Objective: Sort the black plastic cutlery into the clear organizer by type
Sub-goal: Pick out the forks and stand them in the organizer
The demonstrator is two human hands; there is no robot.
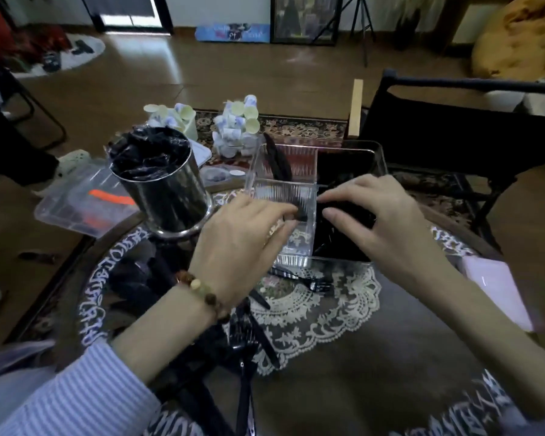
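Cutlery (252,341), thin glossy black plastic, lies loose on the lace doily (315,313) nearest the person, forks w/ slim tines. Just beyond, left hand (239,234) pinches a blurred black piece at the clear ribbed organizer (283,187); right hand (368,212) curls its fingers over a black bundle in the right compartment. Far left compartment holds upright black pieces. Behind-left, shiny round metal can (164,187) w/ crinkled black liner
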